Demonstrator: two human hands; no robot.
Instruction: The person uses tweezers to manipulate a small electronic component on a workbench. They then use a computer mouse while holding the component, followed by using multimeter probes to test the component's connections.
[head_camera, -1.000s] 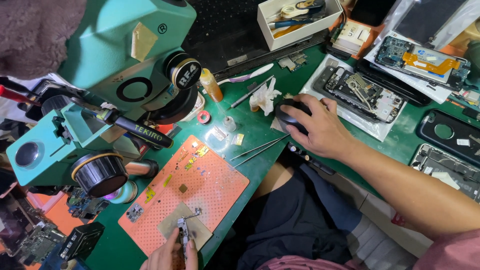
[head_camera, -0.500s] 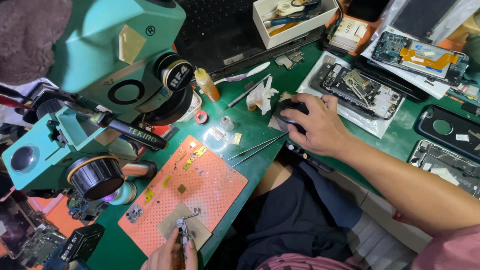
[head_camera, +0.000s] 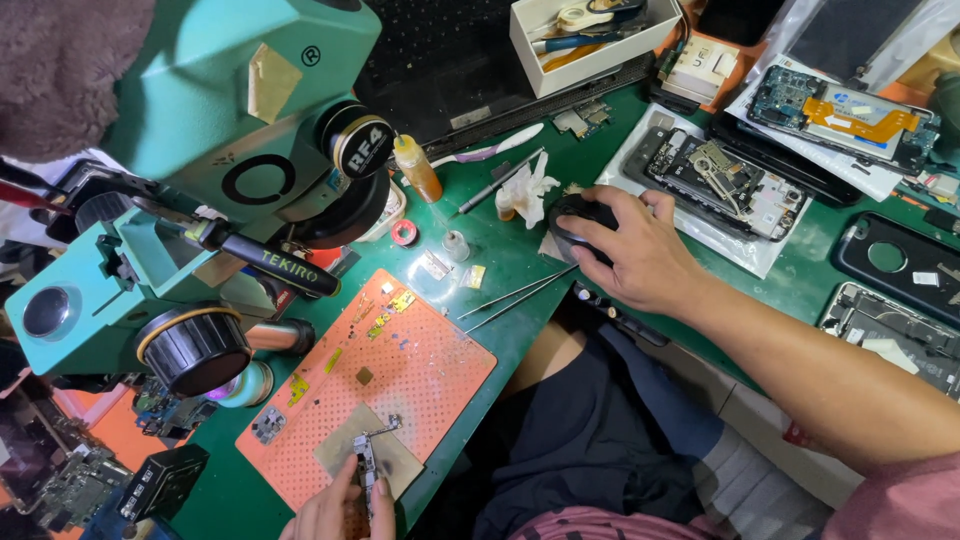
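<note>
Two hands at work, well apart. Right hand (head_camera: 635, 245) cupped palm-down over a dark computer mouse (head_camera: 578, 215) on the green desk (head_camera: 520, 270), fingers curled over its back; two thin tweezers (head_camera: 515, 297) just left of it. Left hand (head_camera: 335, 505) low at the frame edge, fingertips pinching a small narrow circuit board (head_camera: 366, 462) flat on a tan pad atop the orange perforated mat (head_camera: 420, 370). Board: light, thin, stiff but brittle, studded with tiny parts, so likely best gripped by bare edges only, never flexed. Mouse: light, smooth, rigid, easy under a loose palm. Teal microscope (head_camera: 200, 160) up and left of the left hand; opened phones (head_camera: 720, 180) beyond the right hand.
</note>
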